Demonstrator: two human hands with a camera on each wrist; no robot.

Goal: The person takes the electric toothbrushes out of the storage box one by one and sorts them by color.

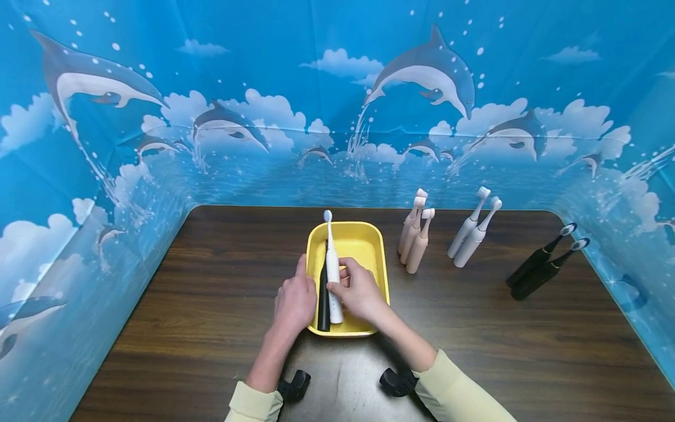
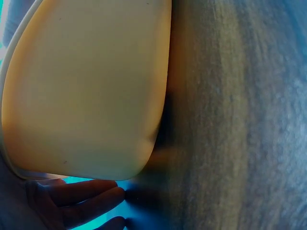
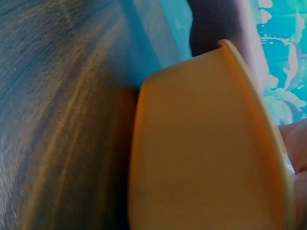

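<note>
A white electric toothbrush (image 1: 333, 266) is pinched by its handle between the thumb and fingers of my right hand (image 1: 361, 288), over the yellow tray (image 1: 364, 237). Just left of it, inside the tray, lies a black electric toothbrush (image 1: 324, 299), its upper part partly covered by the white one. My left hand (image 1: 296, 298) holds the tray's left side at the rim. In the left wrist view, the left fingers (image 2: 91, 201) hang beside the tray's outer wall (image 2: 91, 96). From the right wrist, the tray's outer wall (image 3: 201, 143) hides most of the right hand (image 3: 298, 148).
Right of the tray stand three pink toothbrushes (image 1: 416, 249), then two white toothbrushes (image 1: 469, 240) and two black toothbrushes (image 1: 535, 278). A dark wood table (image 1: 221, 293) is bordered by a blue dolphin-print cloth (image 1: 295, 105) at the back and sides.
</note>
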